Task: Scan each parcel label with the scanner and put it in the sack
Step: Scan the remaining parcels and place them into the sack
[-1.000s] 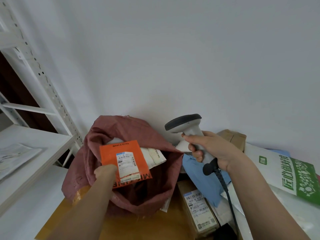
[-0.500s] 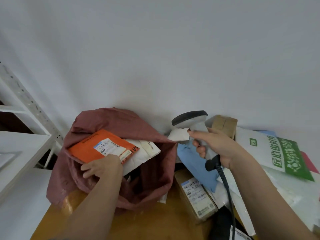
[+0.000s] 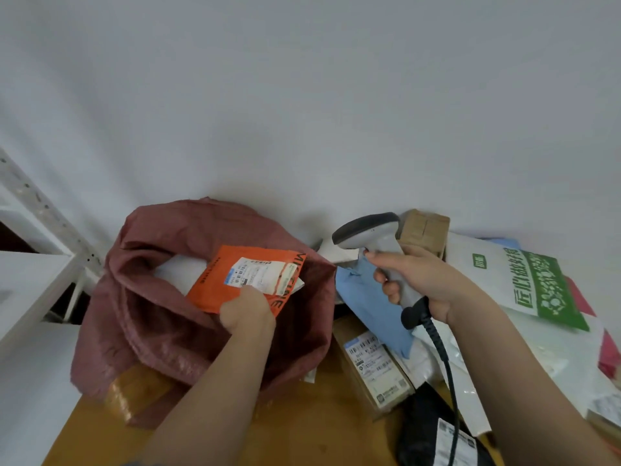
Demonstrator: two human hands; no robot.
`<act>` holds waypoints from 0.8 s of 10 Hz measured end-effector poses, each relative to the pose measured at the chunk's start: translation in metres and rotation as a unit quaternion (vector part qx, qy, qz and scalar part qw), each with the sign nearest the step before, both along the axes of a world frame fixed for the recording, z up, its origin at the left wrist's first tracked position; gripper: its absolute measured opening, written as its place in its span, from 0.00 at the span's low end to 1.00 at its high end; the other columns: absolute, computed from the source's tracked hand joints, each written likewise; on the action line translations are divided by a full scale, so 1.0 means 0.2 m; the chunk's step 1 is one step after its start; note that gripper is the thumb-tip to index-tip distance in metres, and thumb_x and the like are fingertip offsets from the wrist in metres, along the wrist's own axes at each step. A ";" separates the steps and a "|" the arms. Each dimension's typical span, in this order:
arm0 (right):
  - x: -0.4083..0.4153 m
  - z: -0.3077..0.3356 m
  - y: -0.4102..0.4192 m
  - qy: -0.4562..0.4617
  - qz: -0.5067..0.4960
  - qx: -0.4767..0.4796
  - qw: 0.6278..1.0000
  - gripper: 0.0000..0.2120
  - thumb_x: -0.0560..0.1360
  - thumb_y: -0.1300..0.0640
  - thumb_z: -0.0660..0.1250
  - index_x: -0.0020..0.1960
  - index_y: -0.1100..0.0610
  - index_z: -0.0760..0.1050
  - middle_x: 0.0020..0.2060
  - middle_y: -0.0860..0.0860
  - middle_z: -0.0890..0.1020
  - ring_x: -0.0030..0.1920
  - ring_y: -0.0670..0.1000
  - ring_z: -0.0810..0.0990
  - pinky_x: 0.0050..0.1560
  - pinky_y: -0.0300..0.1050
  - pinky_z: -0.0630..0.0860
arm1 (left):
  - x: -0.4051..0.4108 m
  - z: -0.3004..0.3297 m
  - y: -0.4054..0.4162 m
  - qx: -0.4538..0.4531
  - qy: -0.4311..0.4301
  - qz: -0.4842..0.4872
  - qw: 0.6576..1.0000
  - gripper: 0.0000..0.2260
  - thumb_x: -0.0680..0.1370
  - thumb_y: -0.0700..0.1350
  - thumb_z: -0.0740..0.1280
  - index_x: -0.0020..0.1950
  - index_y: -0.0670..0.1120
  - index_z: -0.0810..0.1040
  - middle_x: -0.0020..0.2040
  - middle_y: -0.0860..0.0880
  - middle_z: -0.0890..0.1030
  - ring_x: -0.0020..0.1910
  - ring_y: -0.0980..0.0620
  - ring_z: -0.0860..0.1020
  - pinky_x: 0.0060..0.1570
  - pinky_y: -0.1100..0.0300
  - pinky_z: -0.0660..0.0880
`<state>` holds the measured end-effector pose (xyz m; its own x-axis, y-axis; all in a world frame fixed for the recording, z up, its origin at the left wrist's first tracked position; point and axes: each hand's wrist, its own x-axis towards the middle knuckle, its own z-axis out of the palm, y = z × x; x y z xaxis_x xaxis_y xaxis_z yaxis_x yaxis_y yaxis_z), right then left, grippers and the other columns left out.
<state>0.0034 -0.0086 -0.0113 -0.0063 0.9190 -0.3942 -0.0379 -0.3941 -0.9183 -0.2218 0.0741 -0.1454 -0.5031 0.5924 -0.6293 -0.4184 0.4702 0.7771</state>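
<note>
Item: orange parcel [image 3: 235,280], flat mailer with white label [image 3: 260,275] facing up. Location: inside the mouth of the red-brown sack [image 3: 168,314], lying tilted over white parcels already in there. Change: 1 second ago it was being held upright above the sack opening; half a second ago it was being laid down toward the left side; now it is sitting further right and deeper in, so the drop is nearly finishing. Left hand [image 3: 250,309]: fingers curling round the parcel's near edge, release not yet made. Right hand [image 3: 416,280]: clamping the handle of the grey scanner [image 3: 376,243], which is staying raised beside the sack, pointing left, cord [image 3: 443,361] trailing down. Pending stock on the surface [image 3: 302,432] to the right: blue parcel [image 3: 366,301], brown box [image 3: 373,368] with label up, green-and-white bag [image 3: 524,280], black parcel [image 3: 433,432]. Judgement: this parcel is counting as done once let go; the next 1 is waiting close to the scanner.
</note>
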 end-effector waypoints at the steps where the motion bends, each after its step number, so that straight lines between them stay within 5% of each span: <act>1: -0.03 0.00 0.02 0.013 0.020 0.006 1.000 0.07 0.77 0.55 0.69 0.51 0.58 0.75 0.31 0.51 0.74 0.24 0.46 0.67 0.23 0.37 0.66 | -0.05 0.01 -0.05 -0.047 0.110 0.037 0.992 0.18 0.75 0.41 0.66 0.64 0.38 0.73 0.61 0.39 0.77 0.55 0.40 0.79 0.43 0.57 0.79; 2: -0.05 0.00 0.03 0.009 0.038 0.013 0.999 0.08 0.77 0.55 0.69 0.51 0.59 0.74 0.30 0.51 0.74 0.24 0.46 0.68 0.23 0.37 0.67 | -0.11 0.05 -0.04 -0.067 0.165 0.115 0.977 0.22 0.72 0.39 0.70 0.65 0.39 0.71 0.65 0.41 0.73 0.59 0.38 0.77 0.50 0.53 0.74; 4: -0.08 0.00 0.03 0.016 0.045 0.011 0.999 0.08 0.77 0.56 0.68 0.51 0.60 0.75 0.29 0.51 0.75 0.23 0.46 0.67 0.23 0.36 0.67 | -0.03 0.03 -0.09 -0.146 0.152 0.020 0.977 0.28 0.75 0.40 0.69 0.71 0.36 0.63 0.70 0.38 0.68 0.67 0.39 0.71 0.62 0.52 0.71; 6: -0.02 0.03 0.00 -0.004 0.046 0.016 0.999 0.07 0.77 0.54 0.69 0.47 0.57 0.75 0.31 0.51 0.76 0.25 0.46 0.68 0.25 0.37 0.67 | -0.07 -0.03 -0.02 -0.072 0.054 -0.039 0.995 0.19 0.77 0.38 0.63 0.67 0.36 0.71 0.65 0.38 0.75 0.54 0.44 0.79 0.52 0.56 0.79; 7: 0.03 0.02 -0.02 0.000 0.028 0.011 1.000 0.09 0.77 0.54 0.69 0.51 0.58 0.75 0.31 0.51 0.75 0.25 0.46 0.68 0.25 0.37 0.67 | -0.16 0.01 0.09 -0.029 0.059 -0.115 0.991 0.18 0.80 0.36 0.61 0.69 0.35 0.70 0.66 0.37 0.75 0.53 0.42 0.80 0.35 0.59 0.76; 8: 0.06 0.00 -0.05 0.000 0.014 0.003 1.000 0.11 0.77 0.54 0.68 0.55 0.59 0.76 0.31 0.51 0.74 0.25 0.45 0.68 0.25 0.36 0.67 | -0.21 0.01 0.17 -0.009 0.145 -0.160 0.976 0.22 0.79 0.35 0.61 0.74 0.37 0.64 0.70 0.38 0.71 0.67 0.40 0.72 0.58 0.52 0.74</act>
